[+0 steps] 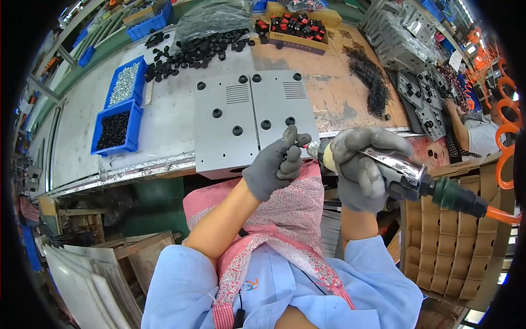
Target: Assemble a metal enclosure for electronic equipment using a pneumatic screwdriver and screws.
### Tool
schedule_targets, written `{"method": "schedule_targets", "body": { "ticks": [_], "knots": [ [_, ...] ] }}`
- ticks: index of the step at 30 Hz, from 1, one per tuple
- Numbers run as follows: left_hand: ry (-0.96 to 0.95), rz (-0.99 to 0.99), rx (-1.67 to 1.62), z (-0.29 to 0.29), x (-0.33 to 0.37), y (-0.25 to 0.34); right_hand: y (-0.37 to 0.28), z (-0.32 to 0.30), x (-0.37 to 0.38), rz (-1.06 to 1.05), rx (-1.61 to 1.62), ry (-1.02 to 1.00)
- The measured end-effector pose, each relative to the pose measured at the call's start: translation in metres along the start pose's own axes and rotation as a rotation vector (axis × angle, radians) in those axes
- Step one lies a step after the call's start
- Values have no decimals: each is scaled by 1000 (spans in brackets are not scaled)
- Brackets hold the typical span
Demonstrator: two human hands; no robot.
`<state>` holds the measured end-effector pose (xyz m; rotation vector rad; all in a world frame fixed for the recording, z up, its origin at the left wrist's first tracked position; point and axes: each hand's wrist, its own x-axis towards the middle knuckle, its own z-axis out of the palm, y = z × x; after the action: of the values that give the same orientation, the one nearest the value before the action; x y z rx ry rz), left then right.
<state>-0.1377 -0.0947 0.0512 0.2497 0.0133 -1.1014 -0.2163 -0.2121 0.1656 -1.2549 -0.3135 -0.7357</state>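
Workbench (171, 123): carries two grey slotted metal panels (226, 123), blue bins (135, 129), loose black parts (189, 58), cardboard box (296, 45), dark wiry heap (376, 90).

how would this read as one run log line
right hand: holds silver-bodied power tool | left hand: holds small dark piece near tool's tip | bench: two grey panels, black discs on both
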Motion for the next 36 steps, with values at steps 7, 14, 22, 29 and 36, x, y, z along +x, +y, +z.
{"method": "schedule_targets", "body": {
  "ticks": [7,14,22,29,36],
  "knots": [
    [113,2,-40,2,2,-5,3,-14,4,-2,-62,-62],
    [108,38,342,1,2,-3,4,-9,-3,-65,-3,-19],
    [789,605,1975,-12,28,21,-5,-26,9,-198,-64,92],
    [729,439,2200,-17,55,12,-1,-45,9,-208,-122,105],
    [404,537,2291,-21,55,-25,18,-53,6,29,-94,150]
  ]
}}
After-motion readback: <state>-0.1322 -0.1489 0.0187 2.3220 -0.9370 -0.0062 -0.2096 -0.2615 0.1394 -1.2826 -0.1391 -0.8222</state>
